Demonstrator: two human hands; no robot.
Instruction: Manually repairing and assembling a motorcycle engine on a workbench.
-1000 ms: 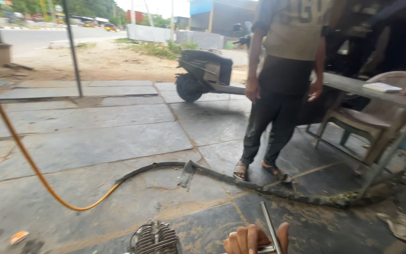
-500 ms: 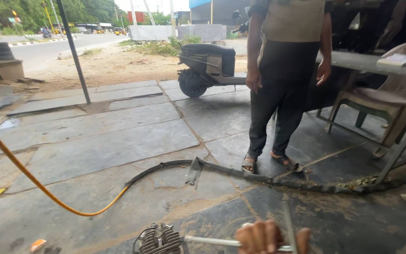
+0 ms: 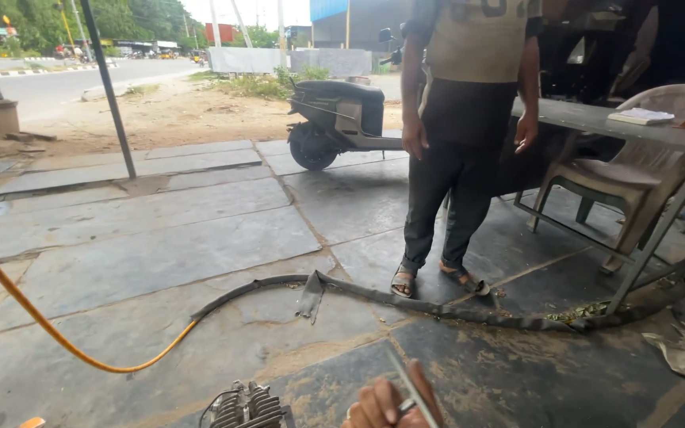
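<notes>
Only one of my hands shows, at the bottom edge: my right hand (image 3: 386, 404), fingers closed around a thin metal rod (image 3: 407, 380) that slants up and to the left from the fist. Just left of it on the floor stands a small finned metal engine part (image 3: 246, 408), cut off by the frame edge. The hand does not touch it. My left hand is out of view.
A person (image 3: 457, 135) in sandals stands ahead on the stone floor. A long black rubber strip (image 3: 438, 305) and a yellow hose (image 3: 57, 337) lie across the floor. A scooter (image 3: 334, 119), a metal table (image 3: 636, 127), a plastic chair (image 3: 636, 178) and a pole (image 3: 112, 87) stand behind.
The view has tilted up and shifted. My hand has turned the rod from pointing left at the engine part to slanting upward, and the hand sits lower in the frame.
</notes>
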